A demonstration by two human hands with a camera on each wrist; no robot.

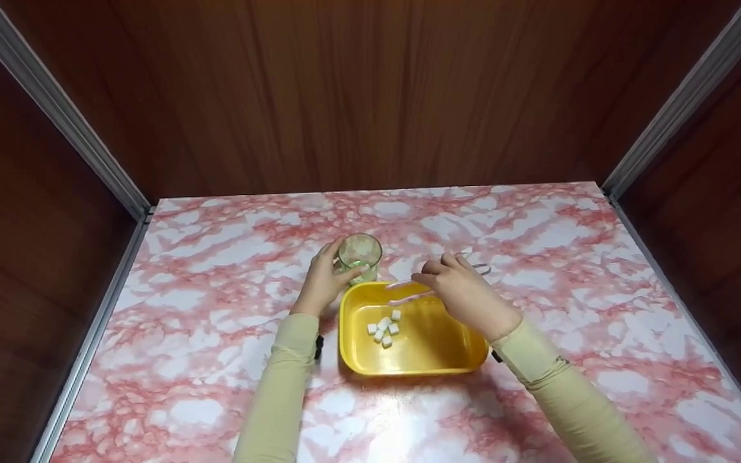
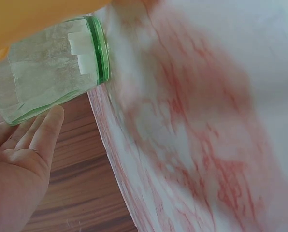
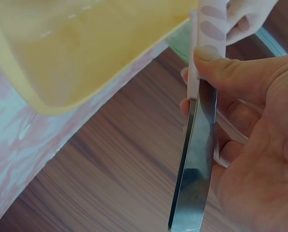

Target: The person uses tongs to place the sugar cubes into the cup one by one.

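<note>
Holds a clear, green-tinted glass tumbler (image 1: 360,251) in the left hand (image 1: 323,279), reaching in from 8 o'clock of the glass, with thumb across its near side and fingers laid along its far left side. Can make out two white, block-shaped pieces (image 2: 79,44) low inside the glass, close to its thick green base.

Pinches pink-and-silver tongs (image 3: 197,145) in the right hand (image 1: 462,289), with thumb on one side and fingers curled against the other, near the join of pink covering and shiny metal. Aims the slim pink prongs (image 1: 410,298) toward 9 o'clock, parted by a narrow gap, over the far part of a bright yellow, rounded rectangular plastic tray (image 1: 409,372); points the bent metal end toward 2 o'clock.

Has a loose cluster of small white cubes (image 1: 393,328) on the tray floor, toward 9 o'clock from its middle. Places the glass just beyond the tray's 11 o'clock corner; cannot tell whether touching the rim.

Works on a red-and-white marble-patterned tabletop (image 1: 203,308), before a dark brown wood-grain panel (image 1: 370,96) at 12 o'clock, with silver metal strips (image 1: 74,128) running up at 10 and 2 o'clock. Wears pale yellow-green long sleeves (image 1: 278,399), entering from 8 and 4 o'clock of the tray.
</note>
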